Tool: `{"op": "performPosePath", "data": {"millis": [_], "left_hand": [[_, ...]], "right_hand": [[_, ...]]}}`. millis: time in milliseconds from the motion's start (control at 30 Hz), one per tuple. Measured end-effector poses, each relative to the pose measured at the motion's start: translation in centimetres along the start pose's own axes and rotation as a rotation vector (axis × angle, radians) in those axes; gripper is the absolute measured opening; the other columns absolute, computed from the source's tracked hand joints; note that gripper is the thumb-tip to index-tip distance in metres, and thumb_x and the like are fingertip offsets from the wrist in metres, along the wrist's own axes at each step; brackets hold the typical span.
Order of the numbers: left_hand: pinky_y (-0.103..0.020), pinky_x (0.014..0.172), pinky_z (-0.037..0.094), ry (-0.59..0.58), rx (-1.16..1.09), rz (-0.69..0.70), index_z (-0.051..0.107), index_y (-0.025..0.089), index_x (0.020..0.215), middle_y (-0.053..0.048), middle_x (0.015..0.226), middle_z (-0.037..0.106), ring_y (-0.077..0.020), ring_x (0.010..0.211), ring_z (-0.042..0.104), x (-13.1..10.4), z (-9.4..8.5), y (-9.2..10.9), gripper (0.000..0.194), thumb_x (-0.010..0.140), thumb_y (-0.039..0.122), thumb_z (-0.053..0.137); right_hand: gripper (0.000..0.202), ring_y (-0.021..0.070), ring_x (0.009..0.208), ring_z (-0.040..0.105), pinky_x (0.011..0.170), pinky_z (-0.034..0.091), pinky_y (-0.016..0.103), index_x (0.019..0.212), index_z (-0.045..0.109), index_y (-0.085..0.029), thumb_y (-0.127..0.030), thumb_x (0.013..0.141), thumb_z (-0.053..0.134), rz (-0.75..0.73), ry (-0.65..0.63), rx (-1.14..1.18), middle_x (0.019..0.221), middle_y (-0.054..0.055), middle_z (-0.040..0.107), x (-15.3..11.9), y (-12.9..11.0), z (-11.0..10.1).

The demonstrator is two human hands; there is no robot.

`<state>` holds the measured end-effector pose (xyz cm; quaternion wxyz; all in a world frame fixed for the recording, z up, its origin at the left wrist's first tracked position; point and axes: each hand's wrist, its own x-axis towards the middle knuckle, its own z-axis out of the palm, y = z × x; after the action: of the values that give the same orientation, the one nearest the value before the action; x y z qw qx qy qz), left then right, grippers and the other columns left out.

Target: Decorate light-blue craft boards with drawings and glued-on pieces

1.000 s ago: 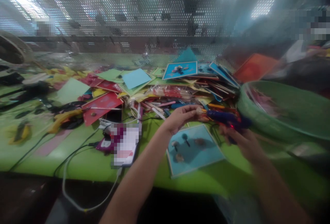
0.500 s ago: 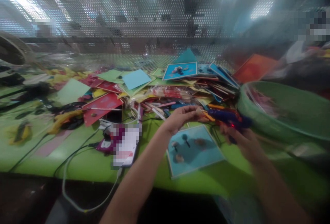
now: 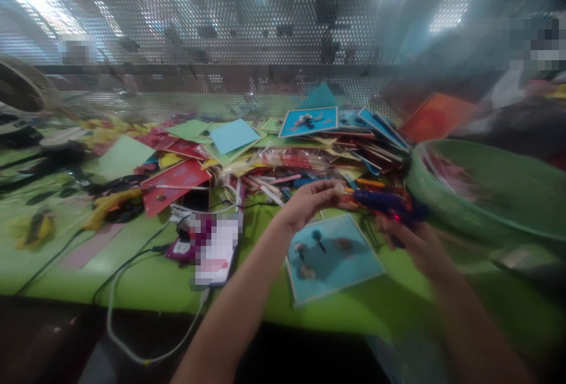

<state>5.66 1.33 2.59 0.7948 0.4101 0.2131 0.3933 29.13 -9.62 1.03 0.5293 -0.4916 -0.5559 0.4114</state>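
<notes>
My right hand point(image 3: 411, 239) is wrapped round the handle of a dark blue glue gun point(image 3: 384, 202), which shows a small red light. The gun's tip points left, at the fingertips of my left hand point(image 3: 312, 200). Those fingers are pinched on a small pale piece point(image 3: 339, 189), too blurred to name. Below both hands a light blue card point(image 3: 349, 272) lies on the green table, with several small pieces stuck or resting on it.
A green basket point(image 3: 486, 219) stands at the right. Piled cards, among them a blue framed card point(image 3: 309, 121), lie behind the hands. To the left are a phone point(image 3: 216, 251), cables and a yellow glue gun point(image 3: 112, 204).
The blue glue gun has shifted slightly left, its tip closer to my left fingertips. Little else differs.
</notes>
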Motion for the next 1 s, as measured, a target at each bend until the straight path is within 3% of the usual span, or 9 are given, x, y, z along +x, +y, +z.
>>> {"op": "performPosePath", "data": {"millis": [400, 567, 667, 867, 1000], "left_hand": [[-0.033, 0.092, 0.053, -0.044, 0.187, 0.03, 0.078, 0.013, 0.104, -0.009, 0.097, 0.076, -0.0149, 0.083, 0.07, 0.0, -0.9, 0.5, 0.048, 0.067, 0.04, 0.094], [-0.03, 0.086, 0.05, -0.062, 0.636, 0.12, 0.077, 0.014, 0.102, -0.009, 0.1, 0.077, -0.0156, 0.087, 0.067, -0.2, -2.3, 1.5, 0.032, 0.075, 0.029, 0.086], [-0.03, 0.083, 0.048, -0.13, 0.942, 0.104, 0.076, 0.016, 0.097, -0.008, 0.096, 0.077, -0.0168, 0.084, 0.067, -1.1, -2.7, 2.3, 0.019, 0.079, 0.022, 0.078], [-0.027, 0.07, 0.043, -0.292, 1.31, 0.022, 0.077, 0.018, 0.085, -0.004, 0.083, 0.076, -0.0167, 0.071, 0.064, -2.6, -1.4, 3.1, 0.013, 0.075, 0.013, 0.07], [-0.027, 0.065, 0.038, -0.261, 1.459, 0.007, 0.073, 0.018, 0.078, -0.003, 0.076, 0.073, -0.0156, 0.066, 0.059, -3.1, -0.7, 2.7, 0.013, 0.071, 0.009, 0.068]], "right_hand": [[0.044, 0.0109, 0.049, 0.051, 0.045, 0.041, 0.028, 0.074, 0.067, -0.02, -0.062, 0.079, 0.077, 0.003, 0.036, 0.141, 0.08, 0.004, 0.065, -0.1, -1.1, 0.1], [0.046, 0.0103, 0.049, 0.045, 0.046, 0.033, 0.03, 0.075, 0.067, -0.021, -0.065, 0.077, 0.078, 0.017, 0.043, 0.221, 0.078, 0.004, 0.06, -0.2, -1.3, -0.5], [0.046, 0.0115, 0.052, 0.046, 0.047, 0.029, 0.031, 0.075, 0.066, -0.021, -0.065, 0.075, 0.08, 0.048, 0.068, 0.241, 0.079, 0.005, 0.059, -0.1, -1.4, -0.8], [0.049, 0.01, 0.049, 0.045, 0.045, 0.024, 0.032, 0.072, 0.066, -0.021, -0.067, 0.069, 0.084, 0.075, 0.094, 0.239, 0.077, 0.004, 0.059, 0.0, -2.0, -0.7], [0.054, 0.0096, 0.048, 0.048, 0.048, 0.031, 0.033, 0.07, 0.065, -0.021, -0.072, 0.07, 0.079, 0.016, 0.119, 0.152, 0.077, 0.005, 0.062, 0.1, -2.5, -0.5]]}}
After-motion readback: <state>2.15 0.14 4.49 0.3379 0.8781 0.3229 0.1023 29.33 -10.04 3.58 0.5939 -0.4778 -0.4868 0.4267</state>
